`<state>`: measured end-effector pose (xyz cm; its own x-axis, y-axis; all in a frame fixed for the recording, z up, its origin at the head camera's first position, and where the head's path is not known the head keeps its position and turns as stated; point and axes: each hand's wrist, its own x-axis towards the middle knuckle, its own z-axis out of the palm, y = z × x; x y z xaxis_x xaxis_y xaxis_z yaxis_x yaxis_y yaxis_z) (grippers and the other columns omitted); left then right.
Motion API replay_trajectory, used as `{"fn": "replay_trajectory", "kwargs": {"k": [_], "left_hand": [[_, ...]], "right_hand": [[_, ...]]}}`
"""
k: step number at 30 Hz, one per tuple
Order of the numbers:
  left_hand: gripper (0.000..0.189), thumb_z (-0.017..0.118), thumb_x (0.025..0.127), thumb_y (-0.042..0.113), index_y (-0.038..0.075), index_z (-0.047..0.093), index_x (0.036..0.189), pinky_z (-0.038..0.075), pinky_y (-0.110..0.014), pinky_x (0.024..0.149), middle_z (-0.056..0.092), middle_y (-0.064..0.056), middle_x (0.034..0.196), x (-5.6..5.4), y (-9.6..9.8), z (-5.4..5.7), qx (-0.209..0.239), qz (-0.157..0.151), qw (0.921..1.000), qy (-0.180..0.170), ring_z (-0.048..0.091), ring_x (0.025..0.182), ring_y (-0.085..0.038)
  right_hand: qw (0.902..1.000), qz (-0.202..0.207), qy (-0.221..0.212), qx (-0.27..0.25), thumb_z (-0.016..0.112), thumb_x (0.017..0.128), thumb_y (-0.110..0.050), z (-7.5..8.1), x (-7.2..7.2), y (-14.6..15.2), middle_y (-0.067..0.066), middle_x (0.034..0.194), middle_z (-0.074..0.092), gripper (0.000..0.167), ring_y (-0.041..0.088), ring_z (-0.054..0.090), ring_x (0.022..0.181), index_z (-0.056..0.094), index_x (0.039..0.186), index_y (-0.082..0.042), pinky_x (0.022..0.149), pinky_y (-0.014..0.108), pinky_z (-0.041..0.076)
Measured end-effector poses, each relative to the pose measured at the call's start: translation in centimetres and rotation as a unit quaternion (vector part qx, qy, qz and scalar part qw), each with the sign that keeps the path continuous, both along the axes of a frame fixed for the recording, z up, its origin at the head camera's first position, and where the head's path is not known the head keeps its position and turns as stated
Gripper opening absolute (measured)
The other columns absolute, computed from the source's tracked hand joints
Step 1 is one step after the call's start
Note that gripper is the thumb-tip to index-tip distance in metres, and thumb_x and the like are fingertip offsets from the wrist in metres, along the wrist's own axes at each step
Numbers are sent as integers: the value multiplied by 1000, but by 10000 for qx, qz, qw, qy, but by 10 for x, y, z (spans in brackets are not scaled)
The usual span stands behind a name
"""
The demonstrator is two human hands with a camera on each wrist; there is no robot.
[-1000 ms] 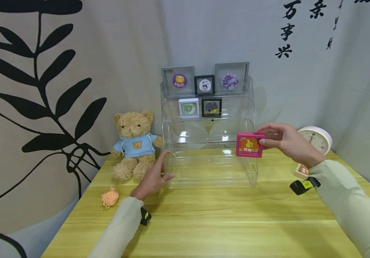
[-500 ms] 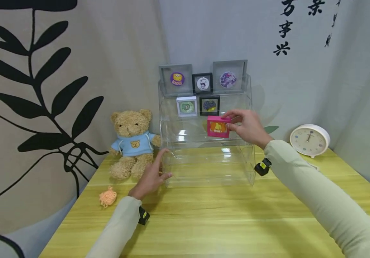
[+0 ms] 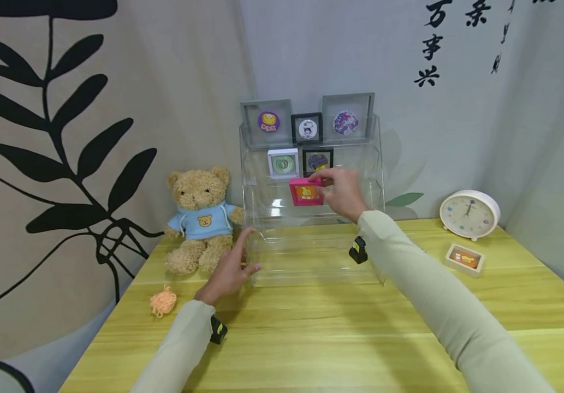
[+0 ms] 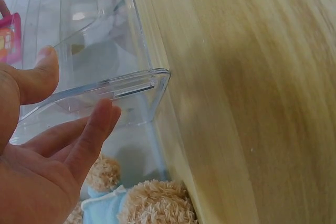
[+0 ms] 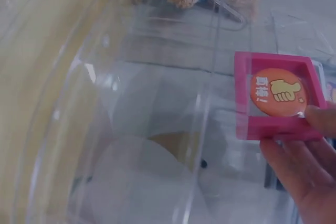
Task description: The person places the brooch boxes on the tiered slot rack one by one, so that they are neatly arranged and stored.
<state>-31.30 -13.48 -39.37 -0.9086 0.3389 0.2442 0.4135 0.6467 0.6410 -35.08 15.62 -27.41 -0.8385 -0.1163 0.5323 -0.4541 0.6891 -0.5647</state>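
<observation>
In the head view my right hand [image 3: 343,192] pinches a small pink square display frame [image 3: 306,192] between thumb and fingers. The frame is upright, in front of a middle tier of the clear acrylic tiered stand [image 3: 316,256]. In the right wrist view the pink frame [image 5: 242,95] shows an orange badge with a thumbs-up. My left hand [image 3: 226,275] is at the stand's lower left side, its fingers fairly straight. Thumb and fingers of the left hand [image 4: 47,166] lie on either side of the stand's side panel [image 4: 131,85]; firm contact cannot be made out.
Two grey frames [image 3: 348,123] and a small black one [image 3: 307,129] stand on top. A white frame [image 3: 283,164] and another black frame [image 3: 318,152] sit one tier below. Around the stand are a teddy bear [image 3: 200,210], orange yarn [image 3: 163,301], a clock [image 3: 469,214] and a beige frame [image 3: 464,260].
My right hand has carried the pink frame leftward and somewhat upward, from the stand's right side to its middle tier. The left hand has kept its place.
</observation>
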Motion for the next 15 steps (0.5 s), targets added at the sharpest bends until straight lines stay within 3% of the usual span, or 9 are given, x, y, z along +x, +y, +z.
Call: {"fn": "replay_trajectory", "kwargs": {"k": [7, 11, 15], "left_hand": [[86, 75, 90, 12, 34, 23, 155, 50, -30, 62, 49, -6, 70, 1, 0, 0, 35, -15, 10000, -64, 51, 62, -18], [87, 75, 90, 12, 34, 23, 156, 52, -32, 67, 51, -6, 72, 1, 0, 0, 23, -12, 10000, -44, 53, 65, -17], [87, 75, 90, 11, 33, 23, 156, 55, -35, 71, 54, -8, 75, 1, 0, 0, 28, -15, 10000, -22, 55, 67, -17]], "right_hand": [[9998, -19, -131, -127, 71, 89, 0, -13, -4, -15, 14, 119, 74, 25, 30, 73, 103, 76, 112, -10, 85, 43, 63], [9998, 12, 58, -210, 73, 88, 0, -18, -7, -22, 15, 114, 74, 23, 29, 74, 98, 77, 109, -8, 80, 40, 64], [9997, -32, 187, -168, 75, 86, -1, -18, -9, -28, 16, 112, 71, 22, 30, 71, 100, 78, 107, -7, 94, 42, 57]]}}
